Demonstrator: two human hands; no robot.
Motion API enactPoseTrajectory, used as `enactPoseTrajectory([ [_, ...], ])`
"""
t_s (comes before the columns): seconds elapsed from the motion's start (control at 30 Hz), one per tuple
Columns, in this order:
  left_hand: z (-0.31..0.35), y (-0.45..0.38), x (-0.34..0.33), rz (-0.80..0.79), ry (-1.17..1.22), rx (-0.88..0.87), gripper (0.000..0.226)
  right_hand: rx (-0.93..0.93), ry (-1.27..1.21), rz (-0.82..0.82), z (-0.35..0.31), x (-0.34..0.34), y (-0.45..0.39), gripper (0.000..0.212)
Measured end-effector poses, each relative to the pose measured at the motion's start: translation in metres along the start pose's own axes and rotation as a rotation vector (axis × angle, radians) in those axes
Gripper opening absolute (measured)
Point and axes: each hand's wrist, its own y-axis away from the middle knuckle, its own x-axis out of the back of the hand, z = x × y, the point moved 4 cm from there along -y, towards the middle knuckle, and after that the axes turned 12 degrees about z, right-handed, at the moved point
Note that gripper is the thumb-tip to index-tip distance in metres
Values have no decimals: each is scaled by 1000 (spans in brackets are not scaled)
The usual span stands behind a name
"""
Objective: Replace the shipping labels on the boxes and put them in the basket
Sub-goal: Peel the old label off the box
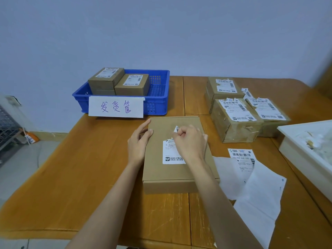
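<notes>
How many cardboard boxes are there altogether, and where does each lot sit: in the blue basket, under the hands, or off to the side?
In the blue basket: 2 boxes
Under the hands, left hand steadying, right hand peeling the label: 1 box
At the far right of the table, with torn labels: 3 boxes
Total: 6 boxes
</notes>
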Motion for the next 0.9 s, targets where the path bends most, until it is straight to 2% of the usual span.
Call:
enactPoseTrajectory([
  [0.13, 1, 0, -1, 0, -1, 2, 36, -26, -32, 4, 5, 2, 2, 28],
  [0.23, -1, 0, 0, -2, 2, 1, 36, -7, -16, -2, 0, 4, 5, 38],
  [0.33, -2, -1, 0, -7, 6, -5, 36, -138, -202, 110, 1, 16, 4, 49],
  [0.4, -3, -1, -1, -10, 4, -10, 36, -165, -263, 218, 10, 25, 0, 33],
  [0.43, -3, -1, -1, -12, 3, -10, 36, -142, -220, 206, 15, 26, -3, 20],
  [0.5, -3, 0, -1, -14, 12, -4, 36, -60, -29, 79, 18, 20, -5, 40],
  [0.53, -3, 0, -1, -12, 19, 1, 36, -24, 62, 30, 17, 16, -5, 44],
  [0.6, -2, 1, 0, -9, 30, 6, 36, 20, 153, 16, 14, 13, -4, 36],
  [0.77, -3, 1, -1, -11, 33, 9, 37, 10, 143, 42, 14, 10, -5, 11],
  [0.9, -1, 1, 0, -3, 37, 8, 37, 99, 78, 73, 9, 8, -6, 9],
])
